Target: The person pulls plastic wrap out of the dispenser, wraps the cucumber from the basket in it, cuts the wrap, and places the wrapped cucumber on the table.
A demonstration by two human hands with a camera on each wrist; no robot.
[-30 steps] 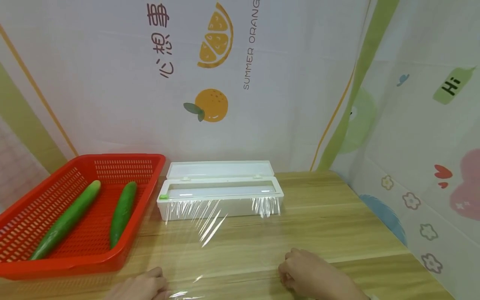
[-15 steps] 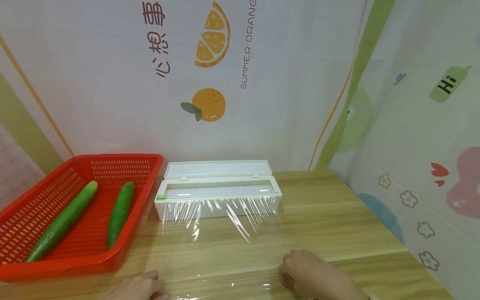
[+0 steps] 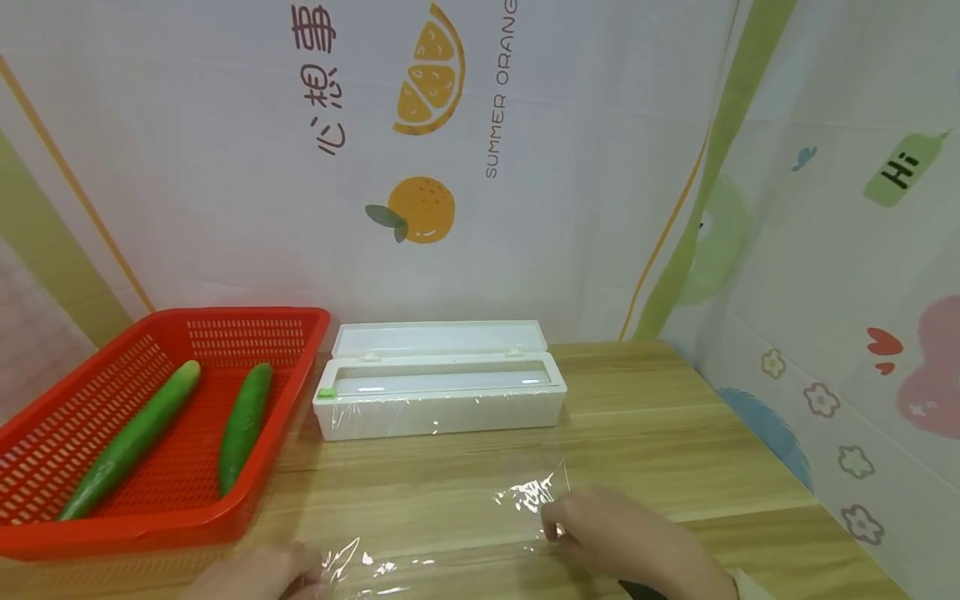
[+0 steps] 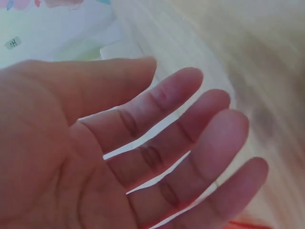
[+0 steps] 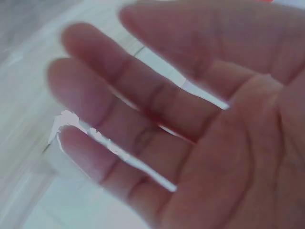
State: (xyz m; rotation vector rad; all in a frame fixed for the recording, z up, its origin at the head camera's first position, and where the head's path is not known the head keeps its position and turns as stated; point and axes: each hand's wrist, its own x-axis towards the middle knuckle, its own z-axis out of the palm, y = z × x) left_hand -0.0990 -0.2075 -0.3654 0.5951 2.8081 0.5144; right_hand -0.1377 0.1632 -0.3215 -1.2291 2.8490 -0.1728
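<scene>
Clear cling film point(image 3: 532, 493) lies loose over the near part of the table, showing mainly as bright glints between the two hands. My left hand point(image 3: 258, 573) is at its left edge; in the left wrist view the fingers point(image 4: 209, 143) are relaxed and the thumb stands apart from them. My right hand point(image 3: 622, 529) is at the film's right side, where a thin fold rises next to the fingertips. Its fingers point(image 5: 86, 86) look loosely straightened in the right wrist view, with film glints beside them. Behind stands a white cling film dispenser box point(image 3: 442, 412), lid raised, roll inside.
A red plastic basket point(image 3: 142, 533) stands at the left with two cucumbers point(image 3: 138, 437) in it. A green slide cutter point(image 3: 327, 392) sits at the left end of the dispenser's front edge. The wooden table point(image 3: 637, 417) ends at printed cloth walls behind and at the right.
The film was stretched from the dispenser's front edge towards the hands; its streaks there have mostly gone and it now lies slack and crumpled. My right hand has moved slightly left and up.
</scene>
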